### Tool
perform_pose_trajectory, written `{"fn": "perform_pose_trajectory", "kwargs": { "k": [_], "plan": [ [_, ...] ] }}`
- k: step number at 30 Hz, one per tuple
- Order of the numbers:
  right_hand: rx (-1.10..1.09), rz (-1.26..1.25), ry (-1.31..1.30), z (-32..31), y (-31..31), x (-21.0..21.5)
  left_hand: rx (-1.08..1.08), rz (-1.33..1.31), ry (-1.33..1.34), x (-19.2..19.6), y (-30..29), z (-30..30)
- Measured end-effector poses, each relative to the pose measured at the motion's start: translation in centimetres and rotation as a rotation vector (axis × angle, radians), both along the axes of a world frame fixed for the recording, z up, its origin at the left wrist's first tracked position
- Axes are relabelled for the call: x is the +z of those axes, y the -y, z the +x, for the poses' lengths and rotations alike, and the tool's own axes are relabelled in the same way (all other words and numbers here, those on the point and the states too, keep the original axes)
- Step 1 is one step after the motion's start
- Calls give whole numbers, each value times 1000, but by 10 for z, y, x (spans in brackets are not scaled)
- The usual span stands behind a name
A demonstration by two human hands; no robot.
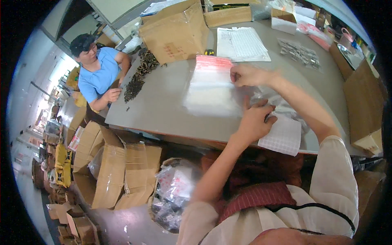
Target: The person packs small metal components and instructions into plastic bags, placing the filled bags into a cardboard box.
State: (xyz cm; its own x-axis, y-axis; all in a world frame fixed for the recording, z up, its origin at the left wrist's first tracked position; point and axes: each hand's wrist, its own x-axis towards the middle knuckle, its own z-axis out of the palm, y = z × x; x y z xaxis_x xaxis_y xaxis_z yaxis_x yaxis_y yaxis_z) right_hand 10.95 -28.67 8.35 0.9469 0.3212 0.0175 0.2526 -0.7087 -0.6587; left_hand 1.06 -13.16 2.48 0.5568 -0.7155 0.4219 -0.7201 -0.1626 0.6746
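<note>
The right hand is pinched narrow at the pink-topped bags; the left hand curls near the white sheet, its grip unclear.

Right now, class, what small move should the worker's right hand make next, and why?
Probably draw one off the stack of red-topped clear bags: the right hand is at the stack's right edge with fingers curled, while the left hand is nearer the body, beside the white gridded sheet.
</note>
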Motion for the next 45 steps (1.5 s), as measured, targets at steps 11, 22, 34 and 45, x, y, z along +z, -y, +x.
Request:
{"fn": "perform_pose_trajectory", "kwargs": {
  "k": [11,22,34,45],
  "plan": [
    [-254,-245,-318,-19,57,7,-21,83,91,5,-1,-1],
    [-231,-246,50,-87,73,20,-71,45,49,2,1,-1],
    [-49,-38,180,-182,35,19,-74,-12,21,1,2,2],
    [9,-92,517,-175,17,17,-37,-79,31,1,-2,4]
  ]
}}
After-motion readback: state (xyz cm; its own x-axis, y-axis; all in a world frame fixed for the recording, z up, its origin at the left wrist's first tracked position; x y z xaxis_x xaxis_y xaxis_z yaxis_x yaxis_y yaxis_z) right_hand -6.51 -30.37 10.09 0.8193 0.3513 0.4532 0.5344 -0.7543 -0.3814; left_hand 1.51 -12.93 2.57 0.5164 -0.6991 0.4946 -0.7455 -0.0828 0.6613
